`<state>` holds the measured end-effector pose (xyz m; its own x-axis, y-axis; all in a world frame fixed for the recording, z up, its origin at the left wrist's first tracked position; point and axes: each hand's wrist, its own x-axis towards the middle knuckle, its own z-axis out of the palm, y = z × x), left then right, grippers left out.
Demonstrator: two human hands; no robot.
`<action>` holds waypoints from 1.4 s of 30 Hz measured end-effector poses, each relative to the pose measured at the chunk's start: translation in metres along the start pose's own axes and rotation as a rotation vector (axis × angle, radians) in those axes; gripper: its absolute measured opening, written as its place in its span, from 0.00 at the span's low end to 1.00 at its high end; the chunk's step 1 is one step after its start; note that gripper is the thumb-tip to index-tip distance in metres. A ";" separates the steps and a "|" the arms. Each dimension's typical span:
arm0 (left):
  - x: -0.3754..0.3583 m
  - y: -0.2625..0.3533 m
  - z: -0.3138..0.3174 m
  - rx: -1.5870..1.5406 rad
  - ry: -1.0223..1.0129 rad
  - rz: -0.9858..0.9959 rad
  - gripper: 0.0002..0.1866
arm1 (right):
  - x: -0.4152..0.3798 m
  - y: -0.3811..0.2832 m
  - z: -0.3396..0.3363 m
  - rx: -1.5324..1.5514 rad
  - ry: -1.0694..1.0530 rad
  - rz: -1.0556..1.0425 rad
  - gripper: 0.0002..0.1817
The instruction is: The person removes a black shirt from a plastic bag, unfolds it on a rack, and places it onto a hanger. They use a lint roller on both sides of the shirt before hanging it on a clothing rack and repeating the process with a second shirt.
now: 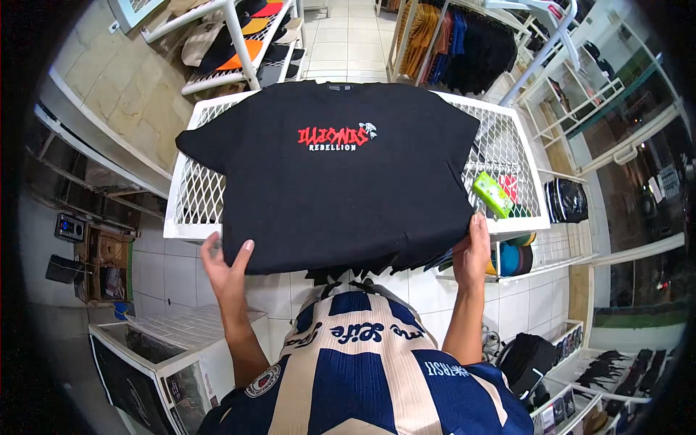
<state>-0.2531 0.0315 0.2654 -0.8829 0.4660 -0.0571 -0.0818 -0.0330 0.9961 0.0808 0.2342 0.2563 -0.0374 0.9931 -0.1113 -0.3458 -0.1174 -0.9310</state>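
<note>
A black T-shirt point(341, 188) with a red and white print on the chest lies spread face up over a white mesh-topped table point(201, 192), its hem hanging past the near edge. At the hem's left corner is my left hand point(228, 272), thumb and fingers apart, with the thumb against the cloth. My right hand point(473, 250) pinches the hem's right corner, its fingers partly behind the fabric. Just beyond that hand, a bright green packet point(493, 194) rests on the mesh at the right.
Caps point(250, 51) sit on a white rack at the back left. Clothes point(464, 47) hang on a rail at the back right. A white cabinet point(196, 348) stands at the lower left, and a black bag point(525, 361) at the lower right.
</note>
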 end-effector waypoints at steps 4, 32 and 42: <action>0.003 -0.013 -0.032 0.086 -0.069 -0.128 0.20 | -0.004 0.000 -0.017 -0.189 0.022 -0.006 0.07; 0.110 -0.042 -0.071 -0.796 -0.616 -0.396 0.29 | 0.065 -0.015 0.014 -0.129 -0.131 0.177 0.22; 0.160 0.051 0.038 -0.284 -0.698 -0.078 0.35 | 0.135 -0.046 0.065 0.004 -0.102 0.071 0.27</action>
<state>-0.3806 0.1380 0.3095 -0.3801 0.9246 0.0233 -0.3311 -0.1595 0.9300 0.0311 0.3741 0.3064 -0.1568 0.9775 -0.1412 -0.3424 -0.1879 -0.9206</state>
